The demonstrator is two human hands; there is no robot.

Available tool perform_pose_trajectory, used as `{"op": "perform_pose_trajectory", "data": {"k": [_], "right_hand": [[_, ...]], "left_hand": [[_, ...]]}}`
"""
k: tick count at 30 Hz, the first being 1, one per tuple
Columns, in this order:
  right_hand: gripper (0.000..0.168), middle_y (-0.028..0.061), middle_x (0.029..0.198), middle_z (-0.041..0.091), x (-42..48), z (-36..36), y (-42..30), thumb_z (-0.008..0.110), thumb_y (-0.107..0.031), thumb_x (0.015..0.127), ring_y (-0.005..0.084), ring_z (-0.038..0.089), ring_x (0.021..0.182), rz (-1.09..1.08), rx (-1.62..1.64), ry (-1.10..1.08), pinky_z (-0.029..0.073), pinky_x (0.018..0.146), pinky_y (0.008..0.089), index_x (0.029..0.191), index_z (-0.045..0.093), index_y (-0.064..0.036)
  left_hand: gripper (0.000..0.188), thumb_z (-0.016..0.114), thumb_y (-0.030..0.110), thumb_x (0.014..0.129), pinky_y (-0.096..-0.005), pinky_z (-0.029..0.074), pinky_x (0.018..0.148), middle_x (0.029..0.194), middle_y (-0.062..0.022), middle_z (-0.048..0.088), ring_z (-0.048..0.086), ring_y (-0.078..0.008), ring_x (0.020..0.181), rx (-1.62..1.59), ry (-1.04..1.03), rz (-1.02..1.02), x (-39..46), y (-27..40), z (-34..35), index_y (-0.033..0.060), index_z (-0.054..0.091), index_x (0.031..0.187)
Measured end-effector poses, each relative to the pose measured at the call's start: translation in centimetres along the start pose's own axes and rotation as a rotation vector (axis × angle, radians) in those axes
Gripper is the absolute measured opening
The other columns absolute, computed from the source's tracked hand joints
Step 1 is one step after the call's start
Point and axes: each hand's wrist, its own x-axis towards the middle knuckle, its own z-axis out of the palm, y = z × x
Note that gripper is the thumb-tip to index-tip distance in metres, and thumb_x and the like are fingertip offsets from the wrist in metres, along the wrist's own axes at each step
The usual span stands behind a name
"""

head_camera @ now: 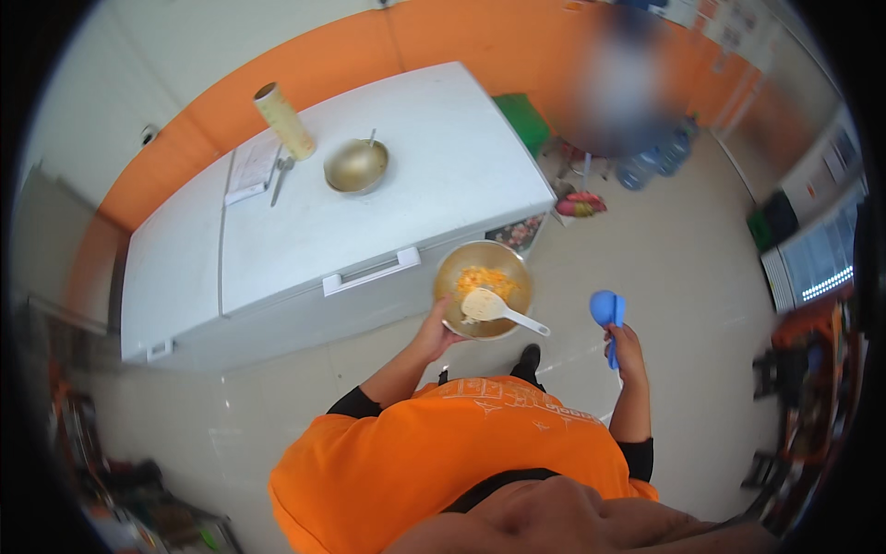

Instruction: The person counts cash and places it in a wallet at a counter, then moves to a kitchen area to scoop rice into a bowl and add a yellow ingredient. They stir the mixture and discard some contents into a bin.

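My left hand (pixel 436 334) grips the rim of a metal mixing bowl (pixel 448 266) and holds it over the floor beside the white chest freezer. Orange and yellow food pieces (pixel 484 278) lie in that bowl. A white plastic rice paddle (pixel 486 305) rests in it, its handle over the rim on the right. Farther right, my right hand (pixel 625 345) is closed around the handle of a blue plastic scoop or ladle (pixel 604 309), its round end up. A second metal bowl (pixel 356 166), with a utensil handle sticking out, stands on the freezer lid.
The white chest freezer (pixel 415 201) bears a roll of film (pixel 285 122), a metal utensil (pixel 280 181) and a clipboard with papers (pixel 250 172). At the back right, a blurred person (pixel 623 83) is near large water bottles (pixel 640 167). A display fridge (pixel 817 256) stands right.
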Motion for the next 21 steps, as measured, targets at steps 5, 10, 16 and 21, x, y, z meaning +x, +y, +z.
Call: {"op": "perform_pose_trajectory", "data": {"k": [5, 10, 16, 21], "right_hand": [[0.027, 0.0034, 0.076, 0.058, 17.5, 7.7, -7.8, 0.064, -0.028, 0.095, 0.0129, 0.055, 0.063, -0.138, -0.256, -0.321, 0.045, 0.056, 0.0313, 0.098, 0.065, -0.002], [0.035, 0.0121, 0.080, 0.066, 29.7, 18.4, -13.9, 0.064, -0.031, 0.095, 0.0200, 0.066, 0.071, -0.540, -0.580, -0.507, 0.052, 0.063, 0.0361, 0.104, 0.065, 0.003], [0.047, 0.0184, 0.092, 0.069, 38.0, 26.0, -16.2, 0.065, -0.038, 0.095, 0.0297, 0.069, 0.086, -0.531, -0.615, -0.668, 0.054, 0.076, 0.0407, 0.115, 0.062, 0.005], [0.035, 0.0179, 0.101, 0.061, 41.9, 23.9, -22.1, 0.056, -0.032, 0.102, 0.0272, 0.061, 0.088, -0.849, -0.387, -0.587, 0.050, 0.082, 0.0381, 0.111, 0.058, 0.001]], "left_hand": [[0.067, 0.027, 0.053, 0.105, -0.0536, 0.050, 0.105, 0.151, -0.0167, 0.044, 0.050, -0.0337, 0.135, -0.111, 0.361, 0.294, 0.3, 4.0, 1.9, 0.0078, 0.029, 0.154], [0.067, 0.028, 0.053, 0.104, -0.0527, 0.049, 0.105, 0.152, -0.0165, 0.041, 0.049, -0.0328, 0.136, -0.200, 0.632, 0.514, 0.9, 5.4, 6.0, 0.0091, 0.024, 0.155], [0.068, 0.031, 0.054, 0.104, -0.0527, 0.049, 0.105, 0.151, -0.0153, 0.043, 0.049, -0.0313, 0.136, -0.282, 0.793, 0.579, 6.2, 6.6, 10.0, 0.0093, 0.026, 0.155], [0.068, 0.035, 0.055, 0.104, -0.0502, 0.051, 0.099, 0.149, -0.0163, 0.046, 0.053, -0.0304, 0.131, -0.225, 0.741, 0.600, 16.9, 9.9, 10.5, 0.0079, 0.031, 0.153]]}}
